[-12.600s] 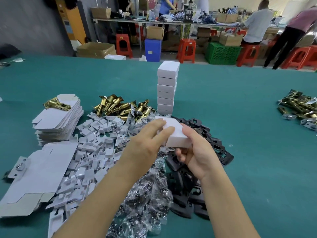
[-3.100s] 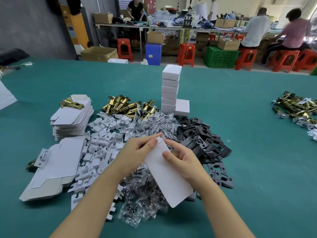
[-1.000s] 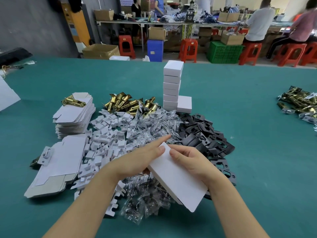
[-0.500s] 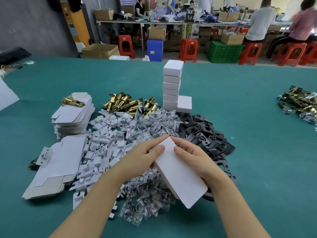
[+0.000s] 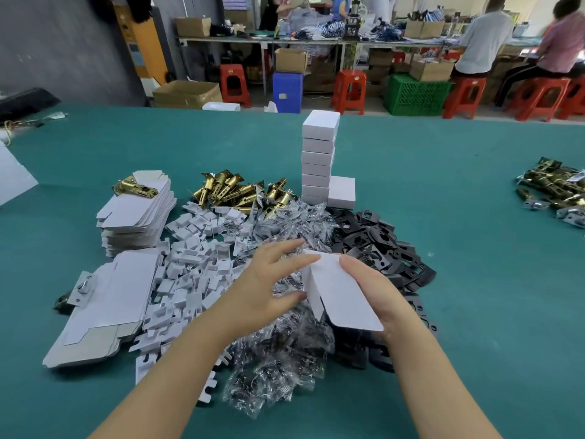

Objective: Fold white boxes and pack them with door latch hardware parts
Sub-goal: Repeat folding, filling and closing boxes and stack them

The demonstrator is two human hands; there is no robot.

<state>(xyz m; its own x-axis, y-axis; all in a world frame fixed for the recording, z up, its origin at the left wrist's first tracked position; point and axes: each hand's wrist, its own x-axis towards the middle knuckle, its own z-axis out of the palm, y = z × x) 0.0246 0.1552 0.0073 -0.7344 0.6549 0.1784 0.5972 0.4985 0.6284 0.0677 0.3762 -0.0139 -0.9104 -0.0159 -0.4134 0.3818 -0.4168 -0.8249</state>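
A half-folded white box [image 5: 343, 294] hangs above the parts heap, its far end open with flaps spread. My right hand [image 5: 375, 286] grips its right side, thumb on top. My left hand [image 5: 272, 280] sits at its left edge with fingers straight, fingertips touching the far flap and thumb near the side wall. Beneath lie clear screw bags [image 5: 278, 353], black strike plates [image 5: 380, 245], white card inserts [image 5: 196, 267] and brass latches [image 5: 240, 191]. A stack of closed white boxes [image 5: 319, 156] stands behind, with one more box [image 5: 342, 193] beside it.
Flat box blanks sit in a pile [image 5: 139, 210] with a brass latch [image 5: 134, 186] on top, and in a lower pile [image 5: 104, 305]. More latches [image 5: 557, 191] lie at the right edge. Green table [image 5: 474, 280] extends right. People work at a bench [image 5: 316, 41] beyond.
The flat box has been opened into a tube shape and its far flaps have spread. My left hand has shifted from pinching the end to touching the flap with straight fingers.
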